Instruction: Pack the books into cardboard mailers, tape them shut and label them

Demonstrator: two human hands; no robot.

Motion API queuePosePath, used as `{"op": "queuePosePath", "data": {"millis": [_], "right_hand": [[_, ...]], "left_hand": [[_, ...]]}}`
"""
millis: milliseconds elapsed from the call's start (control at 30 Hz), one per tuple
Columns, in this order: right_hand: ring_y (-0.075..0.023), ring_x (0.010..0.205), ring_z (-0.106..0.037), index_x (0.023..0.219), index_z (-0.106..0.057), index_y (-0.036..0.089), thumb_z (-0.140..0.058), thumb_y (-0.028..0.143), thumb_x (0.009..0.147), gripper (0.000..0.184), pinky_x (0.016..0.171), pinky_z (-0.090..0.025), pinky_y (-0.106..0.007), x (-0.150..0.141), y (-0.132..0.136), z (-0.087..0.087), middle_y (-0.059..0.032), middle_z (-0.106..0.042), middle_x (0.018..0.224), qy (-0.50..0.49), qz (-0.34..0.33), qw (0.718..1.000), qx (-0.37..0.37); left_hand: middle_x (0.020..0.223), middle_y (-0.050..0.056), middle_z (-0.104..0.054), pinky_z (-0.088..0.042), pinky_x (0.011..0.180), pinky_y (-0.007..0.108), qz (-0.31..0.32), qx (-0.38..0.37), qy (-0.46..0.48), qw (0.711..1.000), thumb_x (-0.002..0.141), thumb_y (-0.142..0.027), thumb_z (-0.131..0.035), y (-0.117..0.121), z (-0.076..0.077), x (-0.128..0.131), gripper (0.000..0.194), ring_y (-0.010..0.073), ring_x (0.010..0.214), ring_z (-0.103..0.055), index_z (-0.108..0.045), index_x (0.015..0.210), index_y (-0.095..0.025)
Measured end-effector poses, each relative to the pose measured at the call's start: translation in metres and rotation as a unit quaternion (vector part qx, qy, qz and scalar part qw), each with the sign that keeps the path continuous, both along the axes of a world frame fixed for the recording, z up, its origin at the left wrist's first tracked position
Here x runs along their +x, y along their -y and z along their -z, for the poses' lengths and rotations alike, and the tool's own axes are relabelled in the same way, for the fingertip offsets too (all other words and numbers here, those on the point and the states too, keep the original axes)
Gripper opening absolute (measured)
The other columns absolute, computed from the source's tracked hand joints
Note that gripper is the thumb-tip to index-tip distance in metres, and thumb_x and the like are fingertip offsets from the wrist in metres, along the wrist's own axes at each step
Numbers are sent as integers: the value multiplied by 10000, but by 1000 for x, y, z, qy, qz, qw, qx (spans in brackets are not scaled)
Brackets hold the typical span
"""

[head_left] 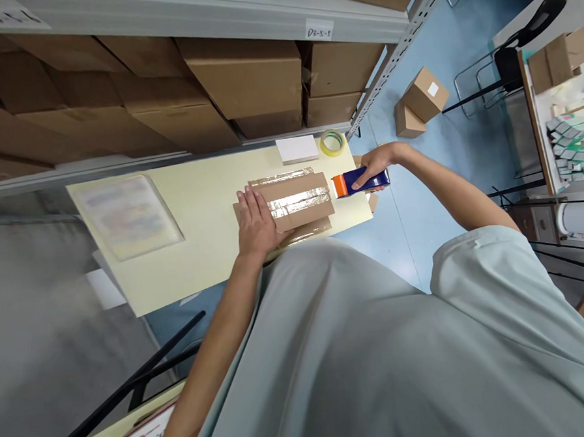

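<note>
A small cardboard box [296,215] with shiny tape across its top lies on the pale yellow table, among other taped cardboard that shows along its near and far sides. My left hand [257,223] rests flat on the box's left end, fingers stretched out. Off the right end of the box, my right hand [373,168] is closed around a dark blue tape dispenser [356,181]. The dispenser's orange front points left toward the box, with a small gap between them.
On the table [203,203] are a white box [297,150], a yellow tape roll [332,142] and a clear-covered sheet [130,217]. Shelving with large cartons [255,83] borders the far side. Cartons [425,94] stand on the blue floor at right.
</note>
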State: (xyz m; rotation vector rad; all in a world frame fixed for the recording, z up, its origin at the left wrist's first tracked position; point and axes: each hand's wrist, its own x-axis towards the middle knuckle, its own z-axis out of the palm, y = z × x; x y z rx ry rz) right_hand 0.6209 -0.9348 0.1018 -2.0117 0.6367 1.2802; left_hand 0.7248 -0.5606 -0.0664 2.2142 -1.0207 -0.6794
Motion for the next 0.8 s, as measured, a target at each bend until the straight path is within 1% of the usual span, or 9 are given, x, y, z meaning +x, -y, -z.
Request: {"op": "queuePosePath", "data": {"millis": [100, 200, 267, 400, 600, 800], "right_hand": [[-189, 755, -734, 879, -744, 137, -826, 943, 710, 827, 755, -599, -318, -2, 1, -6, -27, -730, 778, -86, -42, 990, 103], [-187, 766, -729, 881, -723, 144, -788, 942, 765, 809, 782, -607, -322, -3, 4, -5, -18, -718, 784, -92, -47, 984, 145], [-196, 782, -733, 883, -723, 151, -782, 940, 774, 799, 796, -612, -330, -5, 7, -2, -19, -718, 790, -91, -45, 984, 145], [-218, 817, -750, 906, -738, 154, -811, 933, 744, 799, 798, -612, -337, -7, 11, 4, -29, -739, 816, -96, -43, 986, 126], [-217, 812, -758, 915, -763, 140, -808, 925, 754, 802, 776, -599, -323, -6, 12, 6, -40, -757, 803, -87, -55, 987, 124], [-212, 795, -768, 956, -774, 143, -855, 926, 690, 830, 748, -609, -312, -9, 13, 10, -37, -777, 809, -84, -28, 987, 135]], "left_hand": [[1842, 384, -8, 2, 1382, 742, 4, -3, 15, 1000, 750, -762, -855, -1, 6, 1, 1502, 564, 1721, 103, -113, 1765, 59], [1829, 411, -14, 3, 1383, 734, 11, -4, 32, 999, 774, -778, -819, -3, 13, 1, 1491, 562, 1722, 96, -114, 1744, 109], [1825, 417, -15, 4, 1386, 726, 17, -3, 40, 999, 780, -786, -809, -4, 16, 2, 1492, 559, 1723, 97, -113, 1737, 122], [1826, 415, -25, -1, 1383, 733, 21, -2, 47, 999, 789, -786, -807, -5, 19, 2, 1479, 558, 1724, 92, -114, 1741, 109], [1827, 414, -35, -8, 1377, 748, 19, -5, 55, 998, 798, -777, -806, -5, 20, 1, 1459, 555, 1726, 90, -125, 1744, 100], [1825, 417, -37, -16, 1384, 735, 16, -1, 60, 998, 789, -774, -819, -4, 21, 0, 1474, 543, 1728, 105, -123, 1742, 109]]}}
